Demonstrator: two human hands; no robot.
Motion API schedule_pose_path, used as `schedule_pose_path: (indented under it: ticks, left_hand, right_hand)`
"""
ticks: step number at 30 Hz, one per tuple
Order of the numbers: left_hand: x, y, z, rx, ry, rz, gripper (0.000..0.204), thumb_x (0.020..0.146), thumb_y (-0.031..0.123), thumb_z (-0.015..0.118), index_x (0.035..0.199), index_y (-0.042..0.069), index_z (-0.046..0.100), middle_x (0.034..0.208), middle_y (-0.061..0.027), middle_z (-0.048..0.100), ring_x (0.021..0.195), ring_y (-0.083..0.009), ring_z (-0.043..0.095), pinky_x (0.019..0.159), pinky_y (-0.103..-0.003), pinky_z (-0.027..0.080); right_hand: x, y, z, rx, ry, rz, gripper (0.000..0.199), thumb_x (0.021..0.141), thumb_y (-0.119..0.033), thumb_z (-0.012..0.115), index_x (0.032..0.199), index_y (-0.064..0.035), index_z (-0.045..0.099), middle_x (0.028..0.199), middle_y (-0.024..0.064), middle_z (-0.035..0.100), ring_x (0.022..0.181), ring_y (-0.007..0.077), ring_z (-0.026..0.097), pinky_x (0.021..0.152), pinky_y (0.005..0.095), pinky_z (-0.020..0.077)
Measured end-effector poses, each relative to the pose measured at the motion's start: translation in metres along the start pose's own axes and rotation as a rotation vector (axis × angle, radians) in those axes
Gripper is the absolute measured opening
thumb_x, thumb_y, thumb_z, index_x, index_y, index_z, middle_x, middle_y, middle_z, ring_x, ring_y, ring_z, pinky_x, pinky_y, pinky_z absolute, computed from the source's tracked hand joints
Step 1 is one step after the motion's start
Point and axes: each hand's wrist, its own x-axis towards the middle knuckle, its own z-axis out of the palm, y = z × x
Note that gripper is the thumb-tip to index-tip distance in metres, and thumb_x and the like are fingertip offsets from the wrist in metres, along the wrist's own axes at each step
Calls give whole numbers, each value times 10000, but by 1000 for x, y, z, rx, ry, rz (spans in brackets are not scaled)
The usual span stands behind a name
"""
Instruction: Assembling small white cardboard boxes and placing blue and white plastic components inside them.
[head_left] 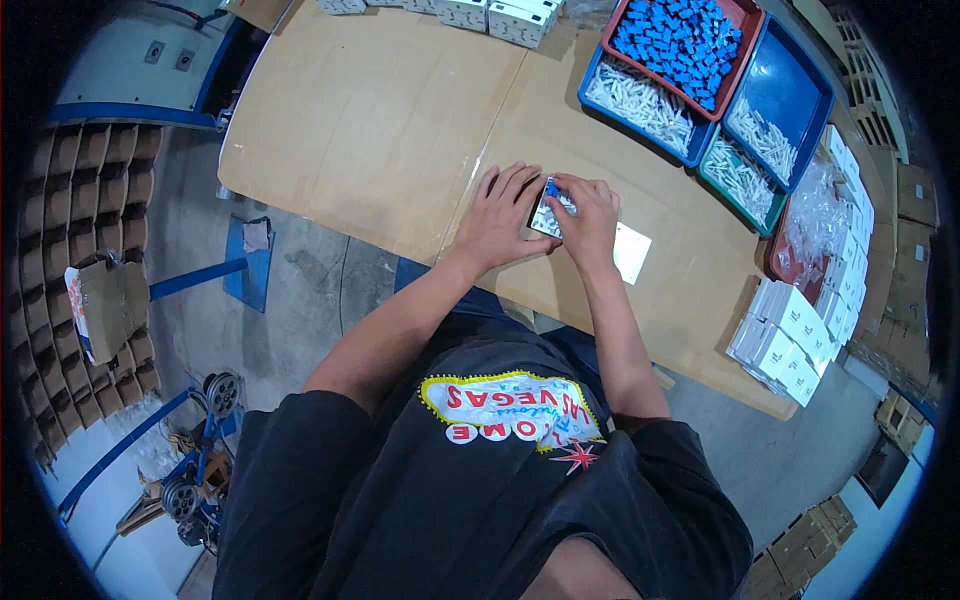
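Observation:
My left hand (pixel 497 215) and my right hand (pixel 590 222) meet over a small clear packet (pixel 548 213) holding white parts and a blue piece. It lies on the cardboard-covered table (pixel 380 120). Both hands press on it with bent fingers: the left covers its left side, the right its right side. A flat white card (pixel 632 252) lies just right of my right hand. Much of the packet is hidden under my fingers.
Trays stand at the far right: a red one with blue parts (pixel 682 40), blue ones with white parts (pixel 640 102), a green one (pixel 742 178). Small white boxes (pixel 785 340) are stacked at the right edge, more at the back (pixel 490 15). Cardboard dividers (pixel 70 250) fill the left floor.

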Motion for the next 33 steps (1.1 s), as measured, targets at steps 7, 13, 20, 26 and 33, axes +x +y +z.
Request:
schedule_pose_path:
  ticks: [7,13,20,26,33]
  left_hand:
    - [-1,-5,6,31,-31,-1,947,725,576,765,1469,67,475,1514,-123,459,1475,-301,357,1230,-546,232]
    - [-2,-2,5,35,-20,3,965,724,589,770,1481,70,469,1519,-126,458,1479,-298,352,1240,-536,213]
    - [-4,2,2,33,-8,-4,975,763,631,755,1489,55,450,1507,-117,448,1473,-284,347,1244,-532,207]
    - [-1,4,-2,30,-4,-10,965,774,638,757,1479,54,453,1499,-121,449,1468,-279,350,1244,-527,210]
    - [-1,0,-2,-27,15,10,949,760,615,789,1455,49,477,1455,-132,497,1445,-293,387,1234,-534,222]
  right_hand:
    - [-17,-23,-4,-360,-74,-89,345,916,-265,700,1205,-79,724,1466,83,560,1323,298,499,1065,539,355]
    - [-5,-24,-14,-378,-195,-89,361,929,-239,664,1235,-53,708,1505,148,509,1415,334,435,1155,623,287]
    - [-47,13,-59,-64,82,231,393,857,-157,745,1221,-28,673,1367,172,572,1236,384,566,1028,462,474]
    - [-88,10,-92,-266,-8,761,551,774,-387,859,1138,-29,652,1200,149,593,1136,354,600,924,470,518]
    - [-88,27,-87,-59,-19,856,501,775,-255,887,1104,-13,599,1090,140,650,956,257,667,836,383,543]
